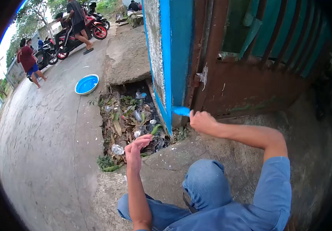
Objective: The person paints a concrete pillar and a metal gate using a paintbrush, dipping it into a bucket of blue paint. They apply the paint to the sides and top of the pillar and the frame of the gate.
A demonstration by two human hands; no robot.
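My right hand [203,122] is closed around a paintbrush [181,111] whose visible end is coated in bright blue. The brush meets the lower part of a pillar [180,57], close to its corner. A bright blue strip [165,57] runs up that corner, and the face beside it is darker blue. My left hand [135,149] hangs over the near end of a littered ditch, fingers stretched out, with nothing held. On the road stands a round basin [77,91] with bright blue paint [88,83] in it.
Leaves, plastic cups and crumpled wrappers fill the ditch [129,119] beside the pillar. A brown metal gate [250,86] with bars stands to the right. Several people and parked motorbikes [71,38] are up the road at the left. My bent knee [206,181] is below.
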